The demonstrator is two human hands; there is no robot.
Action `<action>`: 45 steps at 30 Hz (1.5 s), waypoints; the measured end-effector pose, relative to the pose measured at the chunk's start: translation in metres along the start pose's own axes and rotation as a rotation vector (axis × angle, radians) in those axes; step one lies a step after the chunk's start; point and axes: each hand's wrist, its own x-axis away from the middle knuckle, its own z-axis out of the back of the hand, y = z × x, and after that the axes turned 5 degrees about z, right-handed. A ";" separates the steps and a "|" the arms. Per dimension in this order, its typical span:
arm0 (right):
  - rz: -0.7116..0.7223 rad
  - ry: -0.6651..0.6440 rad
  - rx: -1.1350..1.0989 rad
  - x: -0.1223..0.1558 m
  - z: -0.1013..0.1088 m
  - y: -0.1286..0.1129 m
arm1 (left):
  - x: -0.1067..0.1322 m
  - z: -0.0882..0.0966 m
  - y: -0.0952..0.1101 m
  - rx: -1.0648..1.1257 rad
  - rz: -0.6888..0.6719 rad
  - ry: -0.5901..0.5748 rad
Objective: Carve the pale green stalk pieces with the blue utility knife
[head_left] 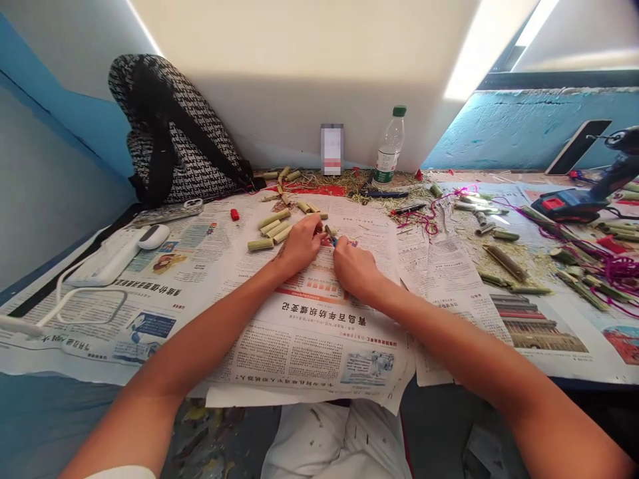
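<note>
Left hand (301,243) pinched on a short pale-green bamboo tube segment (329,231), long axis running up-left to down-right between both hands; right hand (355,268) closed on a small blue-handled tool (335,241), tip touching the segment's near end. Just left of the left fingers, a cluster of similar cut bamboo tubes (272,231) on spread newspaper sheets (309,346). Beyond, a clear plastic water bottle (389,148) against a white partition (299,80); a cordless drill (589,193) well right.

Left hand (301,243) pinching a short green stalk piece (329,232), right hand (355,267) beside it, cut pieces (272,229) on newspaper (309,346)
</note>
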 end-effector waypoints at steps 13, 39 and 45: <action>0.003 -0.002 -0.126 -0.005 -0.003 0.034 | -0.002 0.004 0.005 -0.022 -0.033 -0.003; 0.023 -0.054 -0.100 -0.011 0.003 0.027 | 0.000 0.002 0.005 0.018 -0.023 0.009; 0.004 -0.129 -0.115 -0.021 0.012 0.026 | 0.000 0.003 0.010 -0.003 -0.030 -0.012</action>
